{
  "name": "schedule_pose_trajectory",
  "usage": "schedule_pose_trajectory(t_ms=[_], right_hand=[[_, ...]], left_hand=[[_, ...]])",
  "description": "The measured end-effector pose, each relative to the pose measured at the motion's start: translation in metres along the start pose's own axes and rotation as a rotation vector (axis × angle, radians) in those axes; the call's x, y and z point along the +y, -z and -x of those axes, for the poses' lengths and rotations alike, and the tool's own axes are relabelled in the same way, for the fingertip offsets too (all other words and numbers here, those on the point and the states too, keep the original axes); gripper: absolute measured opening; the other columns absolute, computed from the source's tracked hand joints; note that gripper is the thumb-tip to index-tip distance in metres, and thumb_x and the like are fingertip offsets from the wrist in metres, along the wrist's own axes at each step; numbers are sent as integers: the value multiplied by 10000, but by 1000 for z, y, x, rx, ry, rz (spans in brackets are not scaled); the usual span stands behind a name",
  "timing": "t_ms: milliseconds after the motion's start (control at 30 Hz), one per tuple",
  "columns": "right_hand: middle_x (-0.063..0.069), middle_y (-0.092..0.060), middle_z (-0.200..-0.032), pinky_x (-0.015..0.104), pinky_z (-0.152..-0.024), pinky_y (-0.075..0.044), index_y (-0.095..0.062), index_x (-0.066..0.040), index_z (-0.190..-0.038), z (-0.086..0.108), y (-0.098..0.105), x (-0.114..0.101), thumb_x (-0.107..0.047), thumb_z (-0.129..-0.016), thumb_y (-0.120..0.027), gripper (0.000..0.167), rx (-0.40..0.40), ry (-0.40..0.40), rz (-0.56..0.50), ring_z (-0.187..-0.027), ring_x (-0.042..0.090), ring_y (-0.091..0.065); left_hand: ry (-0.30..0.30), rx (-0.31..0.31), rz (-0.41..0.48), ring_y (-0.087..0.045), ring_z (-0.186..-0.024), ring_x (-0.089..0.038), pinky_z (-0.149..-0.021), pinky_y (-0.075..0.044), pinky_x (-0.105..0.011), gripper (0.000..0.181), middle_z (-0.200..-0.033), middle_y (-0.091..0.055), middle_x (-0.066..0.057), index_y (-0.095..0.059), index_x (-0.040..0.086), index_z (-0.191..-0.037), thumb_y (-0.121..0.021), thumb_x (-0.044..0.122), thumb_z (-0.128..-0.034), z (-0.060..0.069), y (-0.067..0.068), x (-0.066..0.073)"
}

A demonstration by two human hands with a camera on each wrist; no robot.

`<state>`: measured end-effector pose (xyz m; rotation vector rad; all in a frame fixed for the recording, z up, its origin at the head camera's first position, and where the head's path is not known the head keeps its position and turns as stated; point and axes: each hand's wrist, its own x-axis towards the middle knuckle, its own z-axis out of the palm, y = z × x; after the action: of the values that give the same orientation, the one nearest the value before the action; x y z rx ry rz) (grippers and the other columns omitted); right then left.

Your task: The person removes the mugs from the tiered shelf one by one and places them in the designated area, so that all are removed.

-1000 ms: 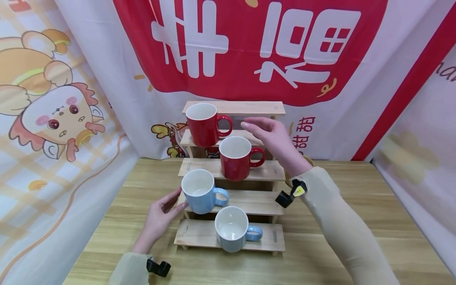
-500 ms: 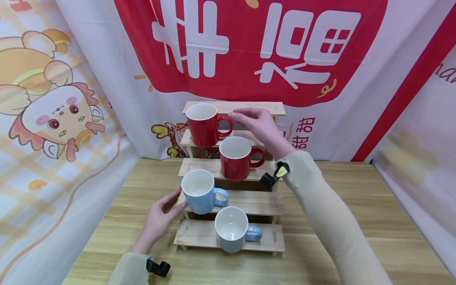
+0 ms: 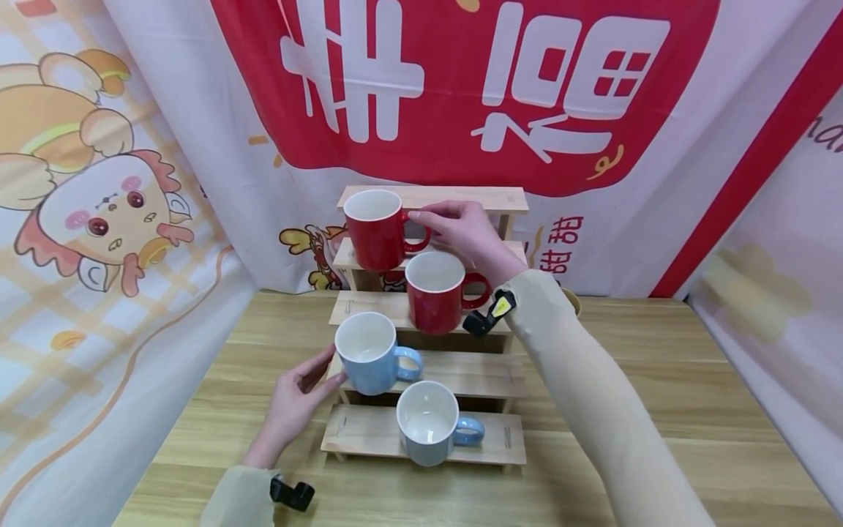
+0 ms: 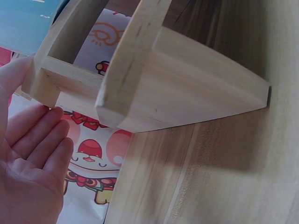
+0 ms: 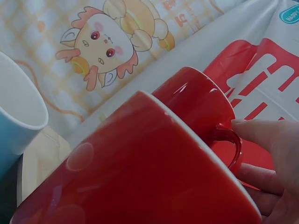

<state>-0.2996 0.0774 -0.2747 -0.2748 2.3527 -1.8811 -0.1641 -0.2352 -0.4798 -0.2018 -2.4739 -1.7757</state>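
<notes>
In the head view my right hand (image 3: 461, 223) is at the handle of the upper red mug (image 3: 375, 233). The right wrist view shows my thumb (image 5: 257, 133) on top of that handle (image 5: 236, 144), other fingers behind it. The lower red mug (image 3: 435, 296) stands just in front, one tier down. My left hand (image 3: 293, 402) holds the left end of the wooden tiered stand (image 3: 474, 377), beside the upper light blue mug (image 3: 365, 359). In the left wrist view its thumb (image 4: 18, 72) touches the wood; the other fingers are loosely bent. The lower light blue mug (image 3: 428, 424) sits on the bottom tier.
The stand rests on a wood-grain table (image 3: 593, 410). A printed cloth with a red panel (image 3: 461, 95) hangs behind, and more patterned cloth (image 3: 92, 219) lines the left side. Part of a round yellowish object (image 3: 573, 300) shows behind the right forearm.
My right hand has moved left from beside the stand's upper tiers to the upper red mug's handle. The left hand and the mugs have stayed in place.
</notes>
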Motion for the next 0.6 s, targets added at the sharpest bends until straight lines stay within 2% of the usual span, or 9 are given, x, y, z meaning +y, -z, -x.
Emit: schedule_pose_trajectory(t_ms=[233,600], right_hand=[[37,-710,-1180,304,-853,-606,-753,-196,-1190,-1,-4,-3,-428,-898,-785,374,-20,-10,13,-1026,211,-678],[-13,-738,-1083,299,-858,-598,-760,-205,-1156,-2,-10,-10,-438,-937,-736,321,-17,-26,81,-1015,179,-683]], left_hand=[[-17,-2,-16,-477,-1369,-313,-1116,-393,-357,604,-1501,-507,-94,-554,116,-1454,-779,309,-927,0,0,-1],[-27,16,-48,-499,-1349,-312,-1103,-416,-351,616,-1476,-535,-97,-567,90,-1445,-776,349,-927,0,0,-4]])
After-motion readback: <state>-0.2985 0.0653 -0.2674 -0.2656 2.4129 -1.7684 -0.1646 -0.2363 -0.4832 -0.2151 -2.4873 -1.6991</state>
